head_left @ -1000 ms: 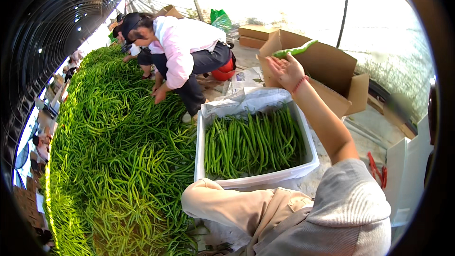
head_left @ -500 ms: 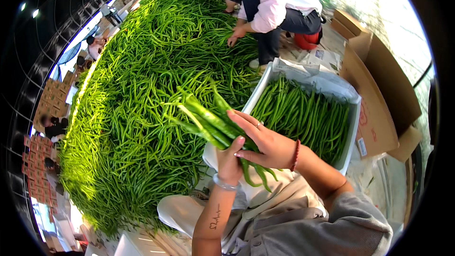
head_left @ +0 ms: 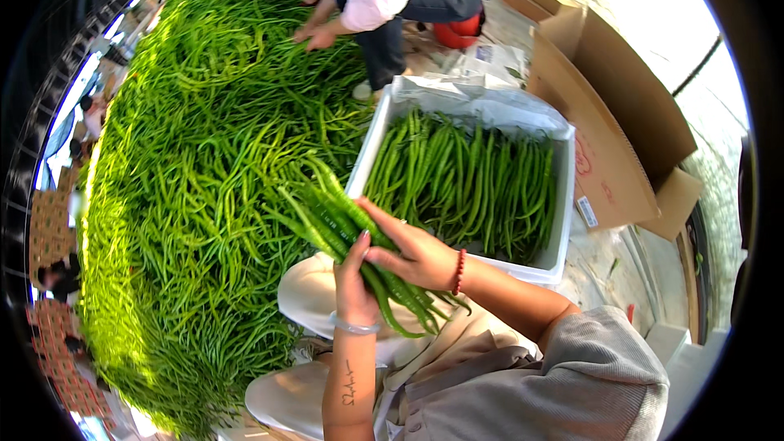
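Note:
A bunch of long green chili peppers point(head_left: 325, 214) lies between my two hands, its ends sticking out up-left and down-right. My left hand point(head_left: 353, 284) is closed around it from below, thumb on top. Against its other side my right hand point(head_left: 418, 255) presses with fingers and thumb. Just beyond my hands stands a white box point(head_left: 565, 220) with a pale liner, holding rows of similar chili peppers point(head_left: 469, 184) laid side by side. To the left spreads a big heap of loose chili peppers point(head_left: 196, 171).
A person in a pink shirt point(head_left: 380, 0) bends over the heap at the far side, beside a red seat point(head_left: 459, 31). An open cardboard box point(head_left: 600, 126) stands right of the white box. Stacked cartons point(head_left: 61, 351) and other people line the left edge.
The view has shifted, so the heap, white box and person appear farther left and higher. My hands still hold the bunch, whose peppers now lie more evenly together.

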A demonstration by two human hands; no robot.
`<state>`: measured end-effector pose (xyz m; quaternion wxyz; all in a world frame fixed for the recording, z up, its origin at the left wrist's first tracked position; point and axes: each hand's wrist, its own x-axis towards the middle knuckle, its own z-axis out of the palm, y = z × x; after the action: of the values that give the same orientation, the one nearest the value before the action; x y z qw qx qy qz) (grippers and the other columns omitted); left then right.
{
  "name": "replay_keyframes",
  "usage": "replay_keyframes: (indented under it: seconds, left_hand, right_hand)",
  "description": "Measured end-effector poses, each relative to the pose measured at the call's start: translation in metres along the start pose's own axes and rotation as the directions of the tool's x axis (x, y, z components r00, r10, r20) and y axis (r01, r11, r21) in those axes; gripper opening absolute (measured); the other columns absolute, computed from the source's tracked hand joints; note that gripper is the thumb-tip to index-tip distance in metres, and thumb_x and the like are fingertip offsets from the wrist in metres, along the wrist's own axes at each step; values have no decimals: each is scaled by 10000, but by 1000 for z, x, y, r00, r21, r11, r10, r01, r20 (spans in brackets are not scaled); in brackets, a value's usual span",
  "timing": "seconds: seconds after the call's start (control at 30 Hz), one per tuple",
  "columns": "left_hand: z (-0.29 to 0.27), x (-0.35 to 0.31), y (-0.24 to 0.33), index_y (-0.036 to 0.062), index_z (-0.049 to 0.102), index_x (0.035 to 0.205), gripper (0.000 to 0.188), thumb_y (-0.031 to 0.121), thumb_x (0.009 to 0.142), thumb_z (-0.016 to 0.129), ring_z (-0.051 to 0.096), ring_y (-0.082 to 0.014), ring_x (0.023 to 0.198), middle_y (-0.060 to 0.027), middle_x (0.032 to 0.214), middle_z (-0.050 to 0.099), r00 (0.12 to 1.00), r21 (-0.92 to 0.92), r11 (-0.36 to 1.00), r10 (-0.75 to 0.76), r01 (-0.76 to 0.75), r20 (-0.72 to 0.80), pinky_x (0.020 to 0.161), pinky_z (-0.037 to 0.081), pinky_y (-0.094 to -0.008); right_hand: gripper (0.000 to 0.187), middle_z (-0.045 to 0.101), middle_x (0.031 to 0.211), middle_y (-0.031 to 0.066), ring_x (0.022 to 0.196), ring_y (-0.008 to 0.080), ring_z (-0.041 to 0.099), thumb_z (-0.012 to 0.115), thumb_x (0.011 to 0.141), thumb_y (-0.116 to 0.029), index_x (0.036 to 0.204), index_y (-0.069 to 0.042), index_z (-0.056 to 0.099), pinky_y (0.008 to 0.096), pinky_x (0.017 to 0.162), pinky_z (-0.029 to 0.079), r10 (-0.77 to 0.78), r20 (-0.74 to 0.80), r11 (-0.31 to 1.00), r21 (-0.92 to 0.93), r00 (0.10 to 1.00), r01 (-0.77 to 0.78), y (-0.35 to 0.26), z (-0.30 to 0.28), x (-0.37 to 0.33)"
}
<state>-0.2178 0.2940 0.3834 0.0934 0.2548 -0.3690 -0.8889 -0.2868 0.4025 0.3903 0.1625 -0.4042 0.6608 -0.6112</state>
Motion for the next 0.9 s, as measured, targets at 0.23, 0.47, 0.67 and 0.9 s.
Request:
replay_keyframes:
  seconds: [0.23, 0.47, 0.67, 0.9]
  left_hand:
    - [11, 21, -13, -4, 410, 1164, 461, 260, 821, 569, 511, -186, 939, -87, 1084, 497, 986, 348, 922, 160, -167, 48, 833, 411, -304]
    - [30, 97, -22, -37, 335, 1246, 650, 506, 896, 267, 406, -233, 1123, -157, 1225, 423, 942, 635, 759, -94, -141, 322, 938, 308, -304]
    - [36, 88, 7, 33, 278, 1306, 542, 355, 890, 410, 327, -242, 1224, -115, 1369, 255, 950, 571, 792, 33, -215, 311, 1016, 197, -360]
    - [-27, 49, 52, 7, 461, 1112, 277, 152, 878, 438, 517, -241, 1028, -161, 1142, 506, 971, 606, 761, 148, -232, 186, 910, 388, -352]
  right_hand:
    - [821, 419, 1229, 80, 1121, 142, 390, 746, 655, -102, 1309, -24, 256, 283, 951, 318, 302, 190, 607, 717, 934, -342, 31, -6, -5]
    - [472, 564, 1022, 52, 920, 165, 547, 692, 670, -50, 1104, -50, 507, 322, 817, 442, 507, 141, 249, 920, 850, -301, 62, -42, -1]
    - [283, 619, 853, 80, 737, 204, 614, 672, 702, -128, 953, -49, 569, 363, 703, 511, 677, 73, 202, 938, 732, -281, 145, -94, 2]
    - [609, 538, 1079, 139, 1004, 260, 518, 741, 643, -210, 1151, -23, 465, 377, 841, 428, 849, -410, 518, 521, 333, -678, 249, -134, 13]
